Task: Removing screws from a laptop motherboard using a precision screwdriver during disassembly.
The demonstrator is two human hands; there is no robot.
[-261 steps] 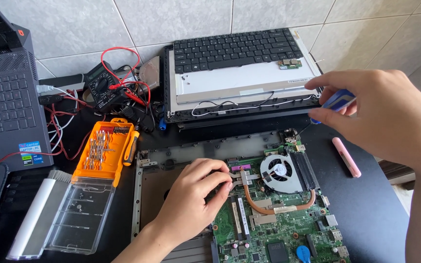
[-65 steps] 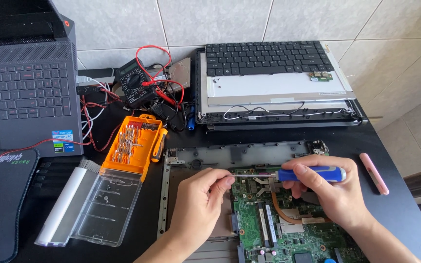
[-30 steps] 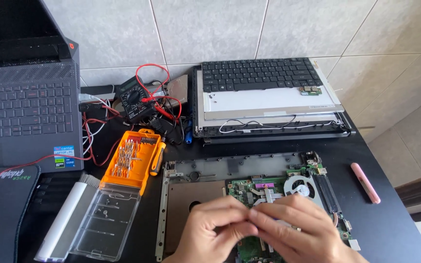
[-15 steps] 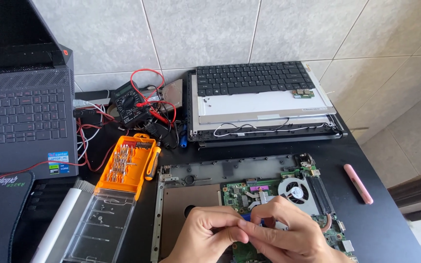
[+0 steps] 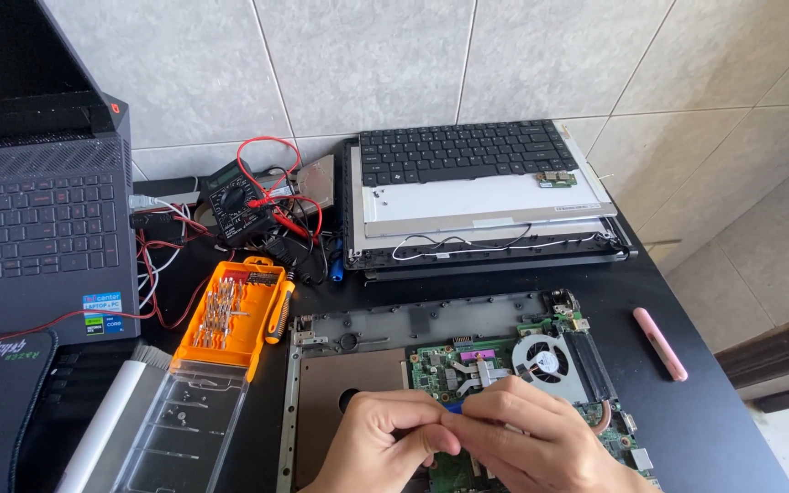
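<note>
Down at the tabletop's near edge, the left hand (image 5: 385, 443) and right hand (image 5: 527, 438) met fingertip to fingertip, pinching a small blue tool (image 5: 455, 408) between them over the green motherboard (image 5: 468, 365) of an opened laptop base (image 5: 367, 333). Leftward lay an orange screwdriver kit (image 5: 230, 315); toward the right edge, a pink stick (image 5: 659, 342).

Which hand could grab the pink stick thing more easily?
Probably the right hand. The pink stick lies on the black table to its right, past the fan. The left hand sits further left, so it would have to cross over.
</note>
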